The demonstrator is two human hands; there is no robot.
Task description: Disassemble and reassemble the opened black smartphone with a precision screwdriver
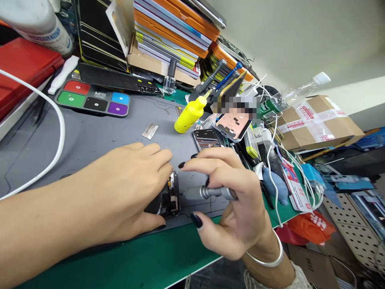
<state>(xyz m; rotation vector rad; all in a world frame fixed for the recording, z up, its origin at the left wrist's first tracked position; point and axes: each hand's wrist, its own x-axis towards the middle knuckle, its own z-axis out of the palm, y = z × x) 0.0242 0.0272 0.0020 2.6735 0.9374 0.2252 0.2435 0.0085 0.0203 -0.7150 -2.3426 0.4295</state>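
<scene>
An opened phone lies on the grey work mat, its inner parts showing at the end that sticks out past my fingers. My left hand covers most of it, fingers over the far side and thumb along the near edge. My right hand holds a grey screwdriver between its curled fingers and palm, with the thumb spread away. The screwdriver's tip points left at the phone's exposed end; whether it touches cannot be made out. A small metal plate rests beyond my left hand.
A yellow bottle with a pointed nozzle stands on the mat. Behind are a tray with coloured squares, a small clear bottle and stacked orange cases. Phones, white cables and a cardboard box crowd the right side.
</scene>
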